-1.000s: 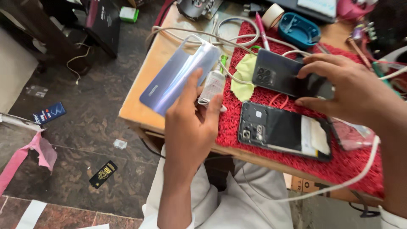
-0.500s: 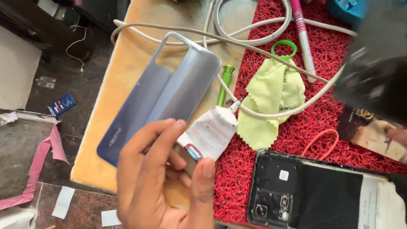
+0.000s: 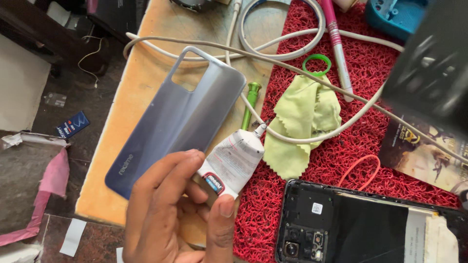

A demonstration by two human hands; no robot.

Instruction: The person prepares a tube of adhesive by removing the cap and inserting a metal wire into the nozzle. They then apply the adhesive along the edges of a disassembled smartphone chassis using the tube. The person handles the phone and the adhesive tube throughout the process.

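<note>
- The left hand point(image 3: 178, 209) comes up from the bottom edge of the view, fingers curled, thumb and forefinger pinching the flat crimped end of a small white glue tube point(image 3: 234, 160)
- The same hand's fingers also lie against the lower end of a silvery-blue phone back cover point(image 3: 178, 119); whether they grip it or only touch it cannot be told
- The glue tube points up and to the right, its narrow nozzle point(image 3: 261, 129) just beside a green-handled screwdriver point(image 3: 249, 104) and the corner of a yellow-green cleaning cloth point(image 3: 302, 119)
- The back cover lies tilted over the bare wooden tabletop point(image 3: 151, 63), camera cut-out at its upper end, outer side up
- A white cable point(image 3: 292, 46) loops over the tabletop and a red looped mat point(image 3: 390, 195), crossing above the cover and over the cloth
- On the mat, at the lower right, lies an opened phone point(image 3: 351, 229), its inner side and camera modules showing
- A green ring point(image 3: 317, 63) sits just above the cloth, with a pink and white pen-like tool point(image 3: 336, 44) beside it
- A dark blurred shape fills the upper right corner; the right hand cannot be made out, so its grasp cannot be told
- A printed card point(image 3: 424, 156) lies under that shape, and a thin orange loop point(image 3: 360, 170) rests near the opened phone
</note>
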